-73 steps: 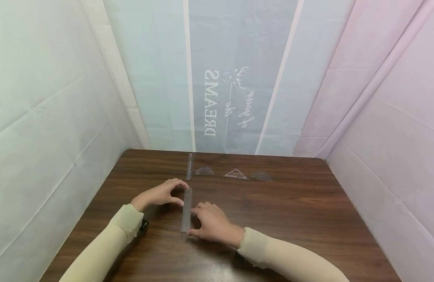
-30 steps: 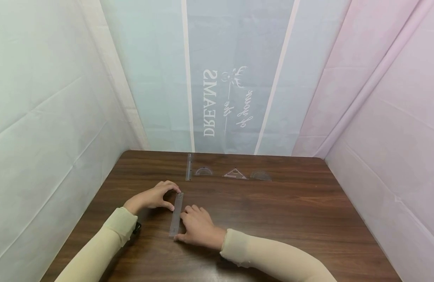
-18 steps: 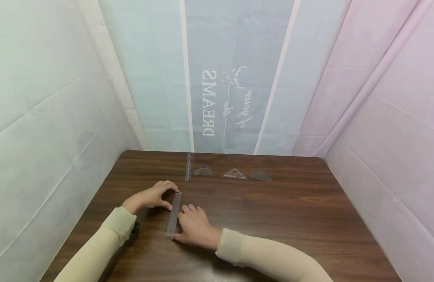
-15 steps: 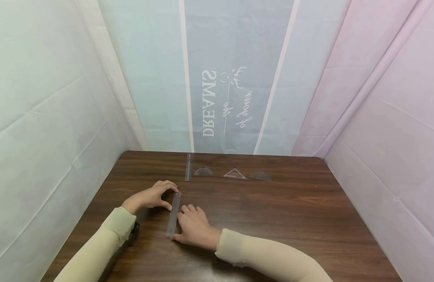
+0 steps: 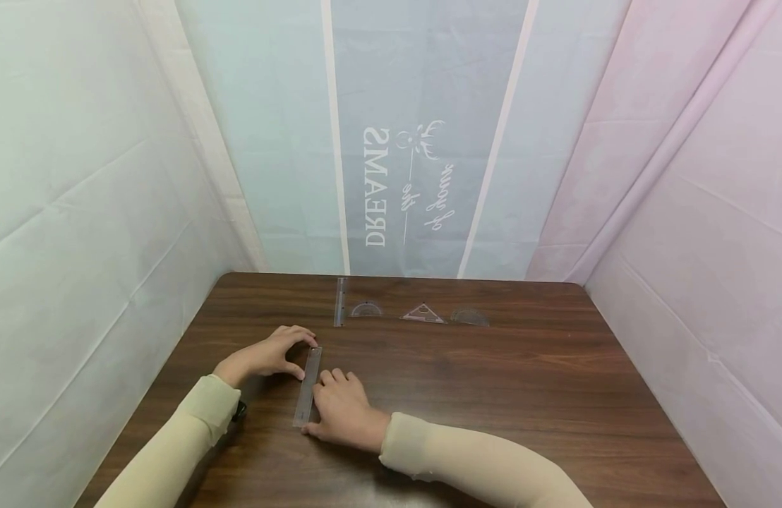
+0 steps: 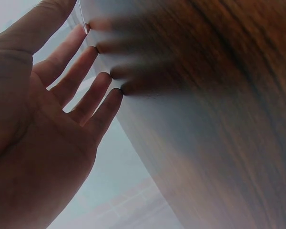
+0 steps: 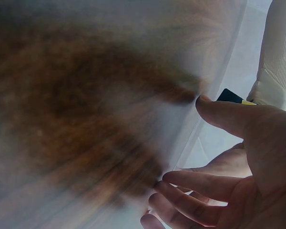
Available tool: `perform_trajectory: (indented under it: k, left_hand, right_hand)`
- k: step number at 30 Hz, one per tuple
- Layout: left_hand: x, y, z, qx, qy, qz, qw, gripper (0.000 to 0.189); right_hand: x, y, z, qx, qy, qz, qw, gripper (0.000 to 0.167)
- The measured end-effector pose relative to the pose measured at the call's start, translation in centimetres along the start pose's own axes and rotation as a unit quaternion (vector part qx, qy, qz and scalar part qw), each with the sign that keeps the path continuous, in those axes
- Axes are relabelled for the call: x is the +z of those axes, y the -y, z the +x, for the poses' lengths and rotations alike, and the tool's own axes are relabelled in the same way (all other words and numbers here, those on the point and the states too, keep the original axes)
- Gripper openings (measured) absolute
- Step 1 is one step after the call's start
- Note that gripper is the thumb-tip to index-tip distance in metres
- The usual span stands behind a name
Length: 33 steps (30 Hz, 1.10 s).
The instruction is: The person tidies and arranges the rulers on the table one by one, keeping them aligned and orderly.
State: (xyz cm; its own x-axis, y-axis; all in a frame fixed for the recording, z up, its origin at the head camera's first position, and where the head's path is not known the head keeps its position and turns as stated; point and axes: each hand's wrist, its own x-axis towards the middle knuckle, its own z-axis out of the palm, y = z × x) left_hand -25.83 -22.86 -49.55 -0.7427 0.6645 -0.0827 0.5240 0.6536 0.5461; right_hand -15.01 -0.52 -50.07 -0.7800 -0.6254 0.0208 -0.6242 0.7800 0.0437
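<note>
Touching the clear ruler [image 5: 308, 387], the left hand [image 5: 270, 355] and the right hand [image 5: 343, 408] spread thumb from fingers.

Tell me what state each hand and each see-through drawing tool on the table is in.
Near ruler: slightly slanted, touched from both sides
Left hand: thumb and fingers spread, touching that ruler
Right hand: fingers slightly bent, touching that ruler
Far ruler: lying flat, untouched
Left protractor: flat, arc facing away
Triangle: flat, untouched
Right protractor: flat, arc facing away
</note>
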Motion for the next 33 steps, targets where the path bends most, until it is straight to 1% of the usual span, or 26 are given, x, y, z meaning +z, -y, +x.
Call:
perform_trajectory:
  k: [8,15,26,33]
  left_hand:
    - [0.31,0.25,0.16,-0.001,-0.005,0.002,1.0,0.058]
    - [0.43,0.33,0.24,0.005,-0.012,0.008,0.9999,0.057]
    - [0.71,0.46,0.19,-0.002,-0.013,0.002,0.9999,0.057]
    - [0.91,0.67,-0.08,0.006,-0.017,0.009,0.9998,0.059]
  right_hand:
    - [0.16,0.04,0.02,-0.001,-0.002,-0.003,1.0,0.064]
    - [0.39,-0.02,0.04,0.007,-0.005,-0.008,0.9999,0.066]
    - [0.38,0.12,-0.24,0.011,-0.001,-0.007,0.9999,0.066]
    - [0.57,0.21,-0.24,0.006,0.002,-0.01,0.9999,0.066]
